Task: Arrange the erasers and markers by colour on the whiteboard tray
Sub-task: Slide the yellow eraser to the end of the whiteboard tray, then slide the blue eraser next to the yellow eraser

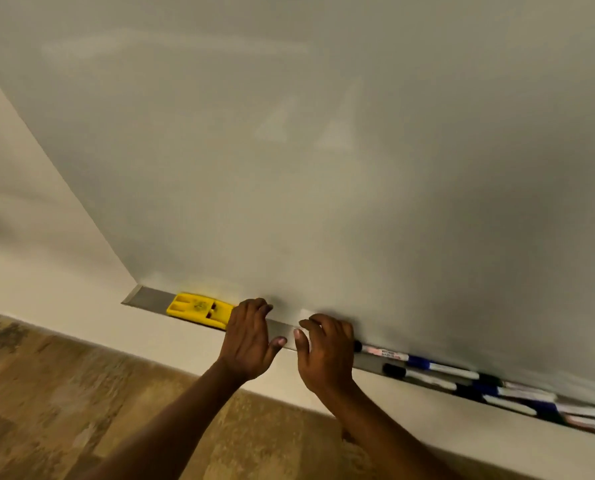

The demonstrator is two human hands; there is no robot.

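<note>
On the tray (150, 298) below the whiteboard (323, 168), an eraser (199, 309) lies left, seemingly several markers (462, 375) right.

The left hand (249, 336) covers the right end of the yellow eraser (199, 310), so touch there cannot be judged. The right hand (325, 355) hides the start of the marker row (479, 382), and possibly something small beneath its fingers. Farther right the markers blur together; their count and some cap colours are unreadable. The tray (150, 299) runs off the right edge, and both forearms leave the bottom edge.
</note>
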